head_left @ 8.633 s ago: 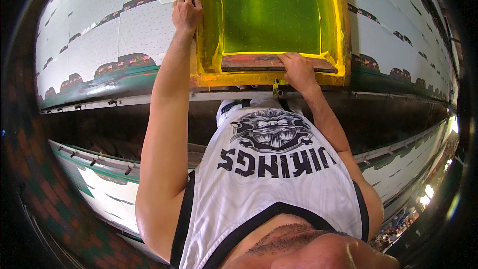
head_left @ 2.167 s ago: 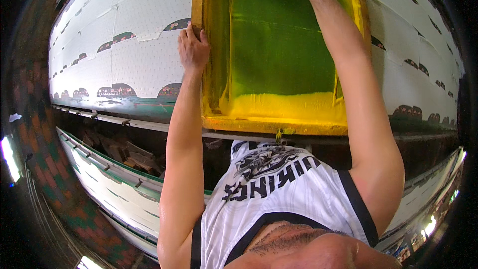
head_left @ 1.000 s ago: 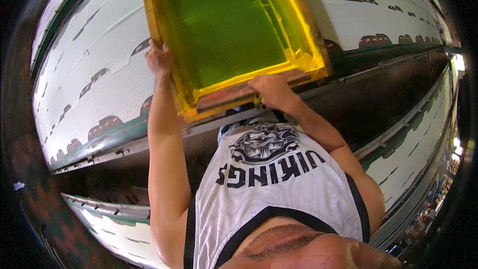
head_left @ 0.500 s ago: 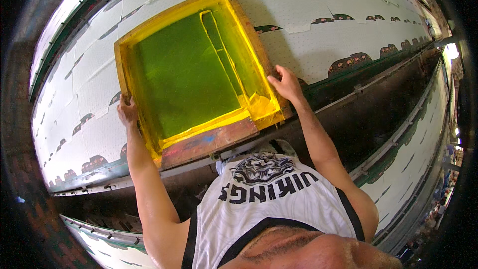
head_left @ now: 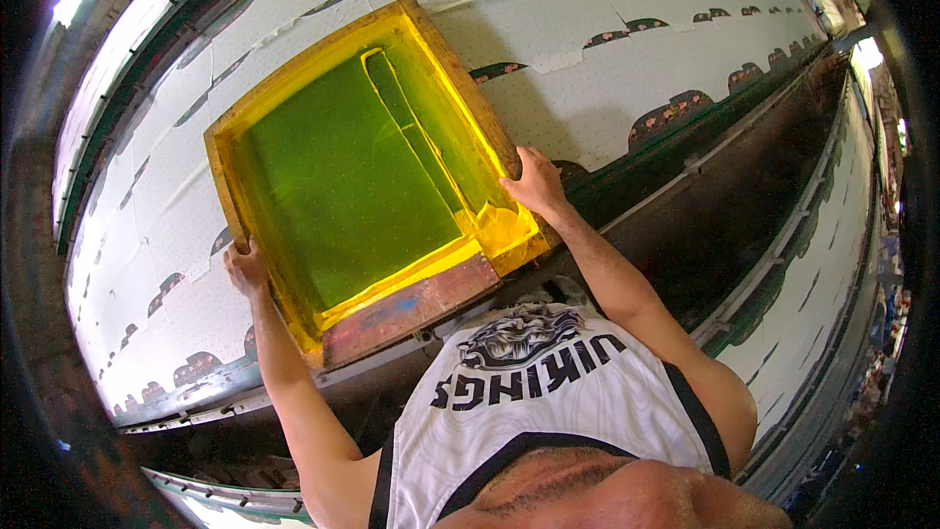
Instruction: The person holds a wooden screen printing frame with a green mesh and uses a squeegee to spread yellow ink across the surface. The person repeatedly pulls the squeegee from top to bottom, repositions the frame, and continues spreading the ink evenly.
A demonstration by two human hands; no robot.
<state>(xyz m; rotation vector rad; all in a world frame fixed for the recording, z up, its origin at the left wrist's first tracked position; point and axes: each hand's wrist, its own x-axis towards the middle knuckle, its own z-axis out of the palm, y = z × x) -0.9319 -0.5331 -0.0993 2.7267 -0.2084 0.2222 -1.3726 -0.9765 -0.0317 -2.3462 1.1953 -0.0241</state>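
In front of me is a screen printing frame with wooden sides smeared in yellow ink and a green mesh. My left hand is closed round its left side, near the lower corner. On the right side, my right hand grips the wood, fingers partly hidden behind the edge. Thick yellow ink pools in the near right corner of the frame. A long, narrow yellow-edged outline runs along the mesh's right part. The near rail is stained red and blue.
Under the frame stretches a long table with pale dotted fabric pieces and dark floral patches between them. A dark gap runs along its near edge. Behind it, at the right, another fabric-covered table stands.
The frame now appears lower and a little further left in view, with both hands still on its sides. The table has shifted in view likewise.
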